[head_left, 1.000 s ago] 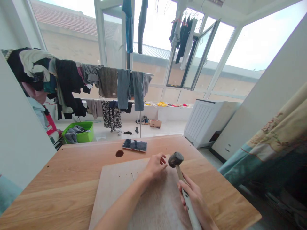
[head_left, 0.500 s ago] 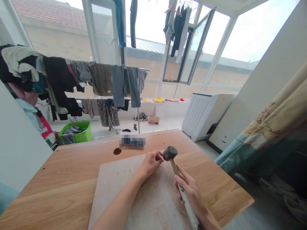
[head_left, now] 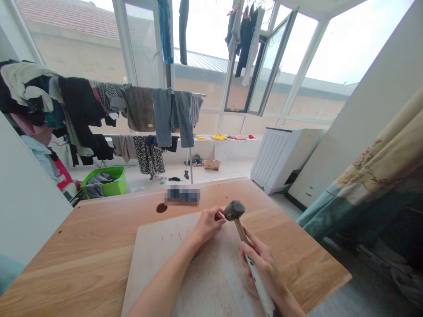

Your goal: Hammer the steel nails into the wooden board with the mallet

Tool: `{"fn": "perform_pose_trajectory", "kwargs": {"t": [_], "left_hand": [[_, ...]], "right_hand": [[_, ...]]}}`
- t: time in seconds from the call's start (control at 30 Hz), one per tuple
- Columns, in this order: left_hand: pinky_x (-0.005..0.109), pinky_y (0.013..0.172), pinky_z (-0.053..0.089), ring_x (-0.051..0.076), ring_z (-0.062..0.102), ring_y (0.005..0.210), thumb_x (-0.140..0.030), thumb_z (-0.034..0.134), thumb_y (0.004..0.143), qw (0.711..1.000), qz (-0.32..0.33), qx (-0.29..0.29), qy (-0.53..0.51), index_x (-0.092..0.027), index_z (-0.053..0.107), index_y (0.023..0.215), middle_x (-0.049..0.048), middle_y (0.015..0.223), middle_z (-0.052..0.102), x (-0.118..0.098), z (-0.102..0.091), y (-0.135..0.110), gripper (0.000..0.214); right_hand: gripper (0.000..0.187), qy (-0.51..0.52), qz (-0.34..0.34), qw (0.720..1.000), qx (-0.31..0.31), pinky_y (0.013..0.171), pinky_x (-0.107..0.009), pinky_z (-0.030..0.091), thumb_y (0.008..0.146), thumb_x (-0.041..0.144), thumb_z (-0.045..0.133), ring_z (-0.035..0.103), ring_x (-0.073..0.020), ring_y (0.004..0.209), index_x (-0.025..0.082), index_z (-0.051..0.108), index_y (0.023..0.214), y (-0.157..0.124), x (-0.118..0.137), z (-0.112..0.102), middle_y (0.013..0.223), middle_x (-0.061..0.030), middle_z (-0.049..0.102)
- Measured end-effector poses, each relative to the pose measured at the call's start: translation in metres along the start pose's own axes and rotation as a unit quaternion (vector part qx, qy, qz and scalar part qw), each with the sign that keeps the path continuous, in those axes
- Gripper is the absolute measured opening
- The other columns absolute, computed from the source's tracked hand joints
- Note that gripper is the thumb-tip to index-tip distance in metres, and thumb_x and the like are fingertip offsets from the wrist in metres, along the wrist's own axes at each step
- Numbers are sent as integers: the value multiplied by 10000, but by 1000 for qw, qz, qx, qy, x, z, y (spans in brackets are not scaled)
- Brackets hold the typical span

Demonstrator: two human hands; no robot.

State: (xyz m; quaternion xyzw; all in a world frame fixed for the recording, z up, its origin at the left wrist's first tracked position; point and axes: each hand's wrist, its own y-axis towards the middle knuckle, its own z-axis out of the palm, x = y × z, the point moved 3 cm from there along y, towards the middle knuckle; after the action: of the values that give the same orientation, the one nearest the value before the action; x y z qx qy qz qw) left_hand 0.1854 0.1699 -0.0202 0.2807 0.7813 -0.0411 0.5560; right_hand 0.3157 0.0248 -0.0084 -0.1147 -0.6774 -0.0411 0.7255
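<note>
My right hand (head_left: 261, 259) is wrapped around the pale handle of a hammer (head_left: 234, 210). Its dark, blunt head is raised just right of my left fingertips. My left hand (head_left: 209, 224) rests at the far part of a pale wooden board (head_left: 155, 273), thumb and fingers pinched together. Whatever sits in that pinch is too small or hidden to make out. A thin nail (head_left: 180, 237) stands up from the board left of my left wrist, near several small dark spots. More thin metal bits (head_left: 194, 259) show partly behind my left forearm.
The board lies on a wood-grain table (head_left: 82, 246) with a round hole (head_left: 161, 208). A blurred-out object (head_left: 182, 195) is near its far edge. Beyond stand a loaded drying rack (head_left: 142, 110), a green basket (head_left: 115, 187) and a white cabinet (head_left: 274, 158). A curtain (head_left: 357, 176) hangs at right.
</note>
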Motion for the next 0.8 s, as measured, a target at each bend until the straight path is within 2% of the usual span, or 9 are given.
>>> {"fn": "perform_pose_trajectory", "kwargs": {"t": [0.17,0.37,0.57,0.7,0.8], "left_hand": [[222,667,492,139,648,678,-73,656,738,1000,-3,-1,7,-168,734,925,-9,719,720,2,1,1,223],[229,661,503,136,639,643,-89,677,731,1000,-11,-6,15,-165,695,1036,-24,697,706,0,-1,1,315],[231,694,507,133,640,683,-80,653,760,999,-11,9,40,-157,681,1035,-7,738,704,-2,2,0,287],[250,717,524,148,651,749,-154,679,767,995,-15,54,80,-154,622,1168,23,859,703,-9,-4,3,405],[277,756,530,187,658,867,-275,758,694,985,-7,110,133,-180,631,1169,69,1075,656,-26,-24,-2,501]], "right_hand": [[750,-8,-2,1000,19,318,-193,365,813,513,703,399,-74,376,191,496,1458,0,-1,1,620,65,509],[767,-2,-4,1000,13,320,-196,360,815,517,704,390,-73,379,196,472,1472,1,-7,-2,621,72,499],[697,-9,-17,999,25,318,-200,368,839,511,688,401,-70,379,200,510,1437,1,-7,-1,652,66,525],[727,-3,-9,1000,10,316,-197,382,832,498,697,400,-68,375,203,482,1460,3,-8,-4,646,72,516],[744,11,9,1000,-26,300,-188,371,814,484,711,409,-68,373,210,476,1465,4,-9,-8,654,68,524]]}}
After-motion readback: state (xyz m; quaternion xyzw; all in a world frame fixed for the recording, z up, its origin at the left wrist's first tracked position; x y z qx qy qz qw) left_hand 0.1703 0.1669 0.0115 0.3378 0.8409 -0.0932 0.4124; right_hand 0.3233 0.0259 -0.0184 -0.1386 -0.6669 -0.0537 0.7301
